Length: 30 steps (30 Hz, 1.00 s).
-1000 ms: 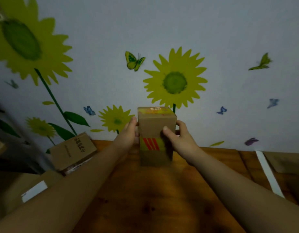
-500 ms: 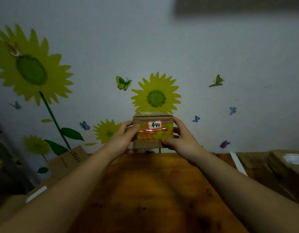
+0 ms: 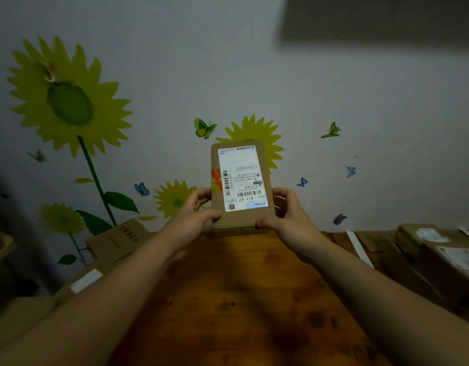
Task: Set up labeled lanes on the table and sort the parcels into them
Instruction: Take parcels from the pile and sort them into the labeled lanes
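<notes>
Because the shipping label (image 3: 240, 178) is turned toward the head camera, the parcel (image 3: 242, 220) seems held up for reading, to judge its lane. It is over the far edge of the table (image 3: 228, 299); whether its base touches the wood I cannot tell. The left hand (image 3: 191, 220) and right hand (image 3: 288, 220) clasp its lower sides, fingers curled behind, thumbs in front. Its long axis stands upright, and the print reads upside down.
</notes>
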Each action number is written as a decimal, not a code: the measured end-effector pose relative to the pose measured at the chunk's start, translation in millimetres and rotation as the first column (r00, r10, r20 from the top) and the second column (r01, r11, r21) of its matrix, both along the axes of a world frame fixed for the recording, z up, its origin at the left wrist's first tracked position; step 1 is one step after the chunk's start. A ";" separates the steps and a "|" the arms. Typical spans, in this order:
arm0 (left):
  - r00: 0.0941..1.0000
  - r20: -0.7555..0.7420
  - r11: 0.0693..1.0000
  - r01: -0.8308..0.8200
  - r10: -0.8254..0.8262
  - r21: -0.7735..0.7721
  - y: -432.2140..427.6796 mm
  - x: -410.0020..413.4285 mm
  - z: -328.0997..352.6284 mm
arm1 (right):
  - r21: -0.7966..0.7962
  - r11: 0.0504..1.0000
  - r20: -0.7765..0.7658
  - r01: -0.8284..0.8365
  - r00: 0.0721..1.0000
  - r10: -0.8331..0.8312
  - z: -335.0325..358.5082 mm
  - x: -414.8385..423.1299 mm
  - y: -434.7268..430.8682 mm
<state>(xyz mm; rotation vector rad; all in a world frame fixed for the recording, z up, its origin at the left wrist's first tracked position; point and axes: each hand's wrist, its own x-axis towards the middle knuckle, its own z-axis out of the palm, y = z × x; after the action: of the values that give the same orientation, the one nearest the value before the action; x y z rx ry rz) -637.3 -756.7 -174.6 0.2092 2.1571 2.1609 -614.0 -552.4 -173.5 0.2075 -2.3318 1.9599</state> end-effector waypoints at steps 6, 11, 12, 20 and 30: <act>0.987 -0.137 0.996 -0.088 0.087 -0.001 15.6 14.2 25.0 | -0.031 0.998 -0.063 -0.059 0.996 0.057 18.5 13.9 12.1; 0.980 -0.196 0.999 -0.047 0.045 -0.006 38.2 29.9 45.4 | -0.044 0.998 -0.140 -0.040 0.990 0.034 35.7 22.7 33.2; 0.977 -0.207 0.999 -0.045 0.043 -0.007 44.0 32.5 47.1 | -0.045 0.998 -0.148 -0.035 0.989 0.028 36.8 24.2 38.7; 0.960 -0.281 0.999 0.020 -0.006 0.046 100.4 45.1 53.4 | -0.050 0.999 -0.198 0.018 0.980 -0.027 43.2 36.1 92.7; 0.939 -0.318 0.987 0.153 -0.128 0.056 183.2 37.5 46.2 | -0.014 0.990 -0.186 0.140 0.972 -0.141 41.1 54.1 169.2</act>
<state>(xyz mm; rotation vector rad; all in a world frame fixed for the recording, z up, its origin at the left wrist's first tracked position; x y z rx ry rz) -599.7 -573.6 -128.4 0.7378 2.1264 2.2610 -559.9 -383.2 -132.4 0.2101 -2.1650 1.7925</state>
